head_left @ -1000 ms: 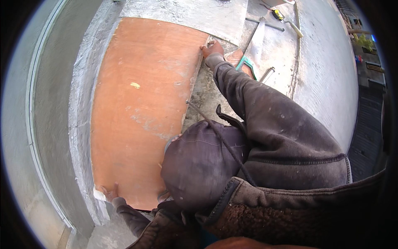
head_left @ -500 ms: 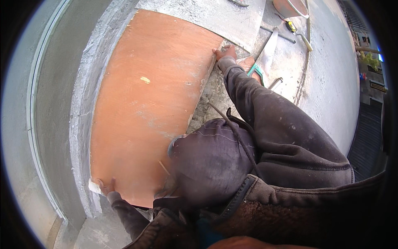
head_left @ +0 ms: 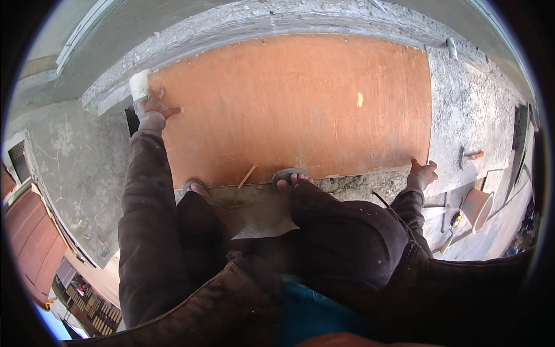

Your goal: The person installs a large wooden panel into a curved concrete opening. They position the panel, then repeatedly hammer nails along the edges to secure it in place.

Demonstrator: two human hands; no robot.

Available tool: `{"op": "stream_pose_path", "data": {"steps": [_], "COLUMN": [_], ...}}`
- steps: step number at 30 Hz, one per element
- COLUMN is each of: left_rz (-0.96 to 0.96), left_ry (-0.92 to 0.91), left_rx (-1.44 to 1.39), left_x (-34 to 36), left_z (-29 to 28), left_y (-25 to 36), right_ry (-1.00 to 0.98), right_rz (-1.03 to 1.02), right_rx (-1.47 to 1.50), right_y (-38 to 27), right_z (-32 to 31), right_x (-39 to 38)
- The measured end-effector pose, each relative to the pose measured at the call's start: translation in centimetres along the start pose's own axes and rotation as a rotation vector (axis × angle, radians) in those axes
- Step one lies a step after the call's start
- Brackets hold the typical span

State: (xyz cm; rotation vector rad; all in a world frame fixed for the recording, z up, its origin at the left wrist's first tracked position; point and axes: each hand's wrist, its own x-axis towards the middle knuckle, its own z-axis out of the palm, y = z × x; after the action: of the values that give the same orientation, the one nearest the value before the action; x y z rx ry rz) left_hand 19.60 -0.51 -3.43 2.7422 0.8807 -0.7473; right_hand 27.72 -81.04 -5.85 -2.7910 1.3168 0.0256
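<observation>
the left hand (head_left: 155, 107) spreads its fingers on the left end of the plywood sheet (head_left: 277, 104); the right hand (head_left: 422, 174), fingers apart, is at its near right corner. a wood sliver (head_left: 247, 175) crosses its near edge. a hammer (head_left: 474, 155) lies to its right.

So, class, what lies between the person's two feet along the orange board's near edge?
In the head view, a thin wood strip lies at the near edge of the orange board, between left foot and right foot.
</observation>
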Motion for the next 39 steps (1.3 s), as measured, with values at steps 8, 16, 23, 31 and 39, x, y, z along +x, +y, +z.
{"op": "stream_pose_path", "data": {"steps": [8, 16, 23, 31, 39], "left_rz": [-0.124, -0.163, -0.147, -0.018, 0.263], "left_ry": [-0.026, -0.123, -0.022, 0.014, 0.763], "left_rx": [0.002, 0.204, 0.122, 0.032, -0.542], "left_x": [-2.2, -2.7, -2.2, -3.1, -5.6], "left_z": [0.5, -2.3, -1.3, -0.2, 3.1], "left_y": [0.8, 4.7, 3.7, 0.9, -11.7], "right_ry": [-0.472, -0.552, -0.443, -0.464, -0.377], "right_rz": [-1.657, -2.134, -2.283, -2.166, -2.109], "right_rx": [0.147, -0.369, -0.418, -0.544, -0.563], "right_y": [-31.5, -42.4, -49.7, -47.7, -47.2], "right_z": [-3.3, -0.9, 5.1, 3.3, 4.0], "right_x": [-23.0, -42.9, -50.5, -52.5, -52.6]}}
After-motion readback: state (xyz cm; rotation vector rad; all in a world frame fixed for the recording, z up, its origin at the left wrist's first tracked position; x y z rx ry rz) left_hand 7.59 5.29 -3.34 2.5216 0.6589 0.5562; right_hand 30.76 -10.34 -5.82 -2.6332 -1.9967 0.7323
